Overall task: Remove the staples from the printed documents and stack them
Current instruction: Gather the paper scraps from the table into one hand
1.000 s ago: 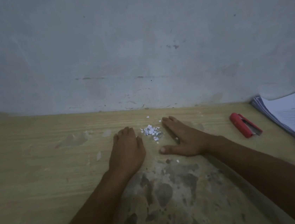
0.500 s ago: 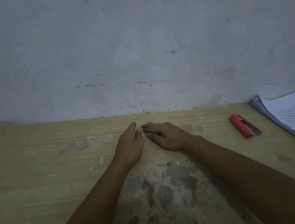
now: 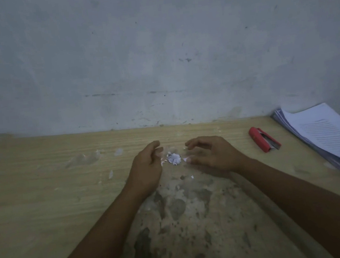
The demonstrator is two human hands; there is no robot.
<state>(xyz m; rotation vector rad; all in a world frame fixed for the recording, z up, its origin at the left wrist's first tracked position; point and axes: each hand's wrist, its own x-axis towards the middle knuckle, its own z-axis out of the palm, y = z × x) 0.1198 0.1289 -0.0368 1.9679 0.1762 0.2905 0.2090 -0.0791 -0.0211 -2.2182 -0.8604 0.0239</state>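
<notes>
The stack of printed documents [image 3: 333, 142] lies well to the right of the right hand [image 3: 212, 153], its top sheet's printed lines too small to read, with a red stapler [image 3: 263, 142] between. Both hands grasp nothing: the right and the left hand [image 3: 147, 165], fingers loosely curled, flank a small pile of white paper scraps [image 3: 174, 158] on the wooden table [image 3: 44, 185].

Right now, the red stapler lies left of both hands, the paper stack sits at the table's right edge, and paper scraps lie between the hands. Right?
Not left: the head view shows the red stapler lying to the right of both the left hand and the right hand, near the paper stack. The rest holds.
</notes>
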